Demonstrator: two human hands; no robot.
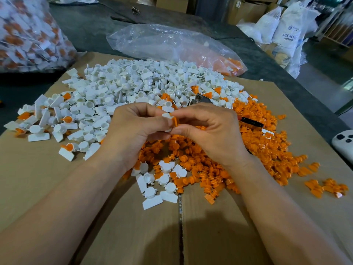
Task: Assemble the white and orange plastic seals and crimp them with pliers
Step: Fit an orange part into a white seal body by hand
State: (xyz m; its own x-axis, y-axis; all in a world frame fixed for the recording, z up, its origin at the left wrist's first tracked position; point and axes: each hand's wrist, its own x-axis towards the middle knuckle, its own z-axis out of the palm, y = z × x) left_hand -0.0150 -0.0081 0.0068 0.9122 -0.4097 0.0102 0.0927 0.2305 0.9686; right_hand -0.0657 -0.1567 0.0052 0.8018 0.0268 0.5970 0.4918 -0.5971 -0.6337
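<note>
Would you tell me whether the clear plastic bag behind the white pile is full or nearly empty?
Nearly empty: the clear plastic bag lies slack, holding only some orange plastic pieces at its right end.

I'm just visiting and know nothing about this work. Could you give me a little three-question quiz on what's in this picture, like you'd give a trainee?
1. True or false: the metal head of the pliers shows just beyond the right hand.
2. What do the left hand and the right hand pinch between them? A) scissors B) a white and orange seal C) a bag
3. Fill in: on the cardboard, the loose orange parts lie mostly to the ___ of the white parts.

Key: 1 true; 2 B; 3 right.
</note>
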